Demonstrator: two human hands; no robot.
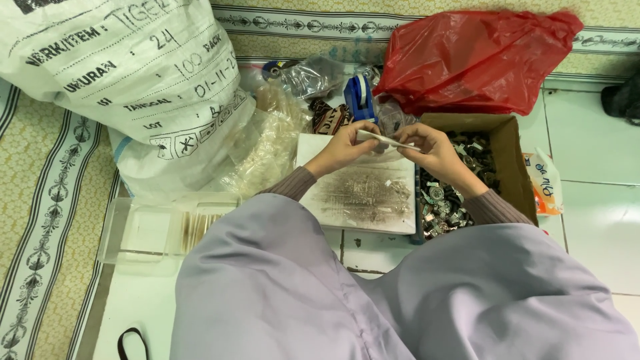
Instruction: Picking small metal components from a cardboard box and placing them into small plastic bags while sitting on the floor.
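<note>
My left hand (347, 145) and my right hand (430, 150) together pinch a thin, pale flat strip (387, 139), held level between them above a worn white board (363, 193). The left fingers grip its left end, the right fingers its right end. Just right of the board stands an open cardboard box (513, 160) filled with several small metal pieces (443, 200). My lap, covered in lilac cloth (333, 287), fills the lower part of the view.
A big white woven sack (127, 73) lies at the upper left, a red plastic bag (473, 57) at the upper right. A blue tape dispenser (360, 97), clear plastic bags (270, 143) and a clear tray (157, 230) surround the board. An orange-and-white packet (547, 183) lies by the box.
</note>
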